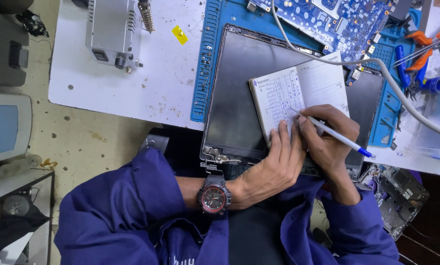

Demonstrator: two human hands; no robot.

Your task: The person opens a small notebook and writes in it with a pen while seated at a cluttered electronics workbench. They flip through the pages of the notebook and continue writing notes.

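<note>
where hands (298, 152) write, white bench (126, 93), blue mat (210, 59), speckled floor (82, 137)

Both arms wore loose, deep blue-violet work-jacket sleeves (131, 206), the cloth creased in broad folds and the left one pushed back from the wrist, leaving the forearm bare behind the left hand (274, 167); the right sleeve (352, 230) reached closer to the right hand (328, 142), ending in a plain hem just behind the wrist. Just behind the left hand sat a chunky black wristwatch (213, 195) with a round face, red ring and accents, and a thick ribbed strap; below the hands, the jacket's front showed pale lettering, too cut off to make out.
</note>
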